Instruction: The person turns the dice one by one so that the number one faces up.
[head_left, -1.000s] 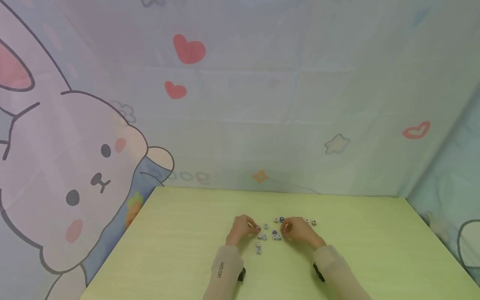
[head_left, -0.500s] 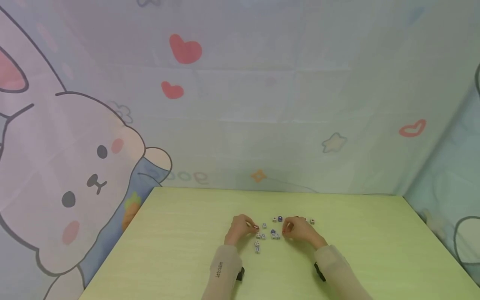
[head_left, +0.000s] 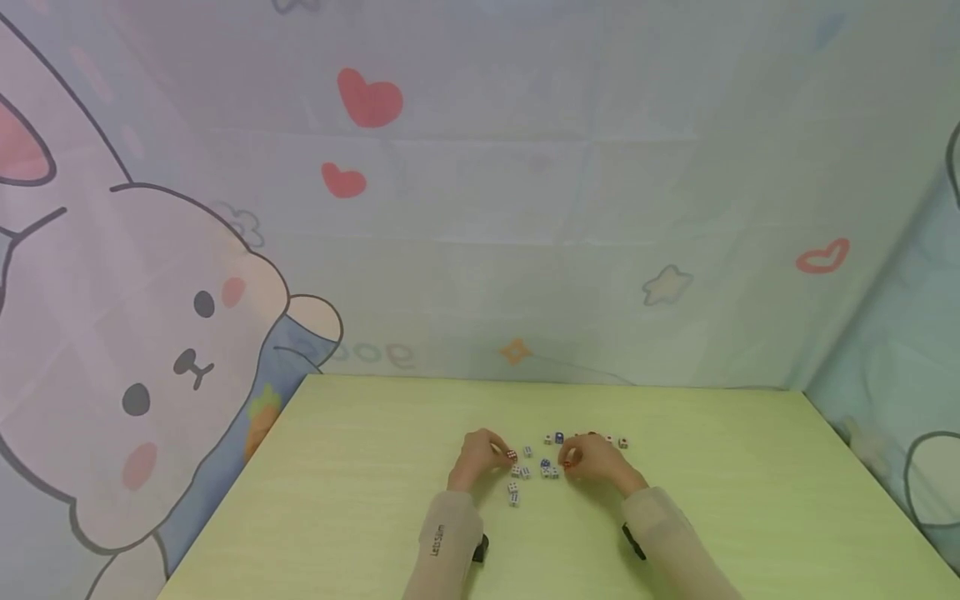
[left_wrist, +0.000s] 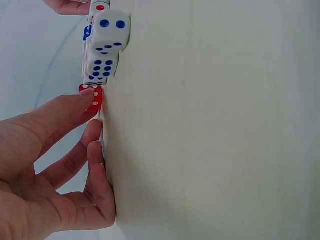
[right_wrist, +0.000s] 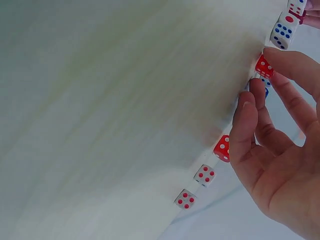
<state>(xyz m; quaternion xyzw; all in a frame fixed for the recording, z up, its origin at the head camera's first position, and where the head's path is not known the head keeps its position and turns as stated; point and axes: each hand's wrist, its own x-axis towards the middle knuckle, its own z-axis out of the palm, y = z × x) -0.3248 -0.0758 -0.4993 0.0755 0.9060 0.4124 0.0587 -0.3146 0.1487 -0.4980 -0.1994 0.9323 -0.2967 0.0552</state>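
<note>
At the left of the dice group, my left hand (head_left: 478, 454) holds a red die with white pips (left_wrist: 96, 100) between thumb and fingers, close to the white dice. My right hand (head_left: 597, 460) pinches another red die (right_wrist: 264, 66) between thumb and fingertips, just right of the middle cluster. That cluster has a blue die (head_left: 545, 462) behind white dice (head_left: 553, 472). Near my left fingertips are more white dice (head_left: 516, 472), and a pair of them (head_left: 513, 499) lies closer to me. Farther back, a blue die (head_left: 559, 437) sits beside a white one.
Beyond my right hand lie a further red die (right_wrist: 222, 148) and white dice with red pips (right_wrist: 204, 175), partly hidden by the hand in the head view. The light yellow-green table (head_left: 375, 483) ends at a printed cloth backdrop (head_left: 480, 275).
My right hand has shifted slightly right, then slightly back left toward the middle cluster, with the red die in its fingers. The left hand stays in place. The head view has shifted slightly.
</note>
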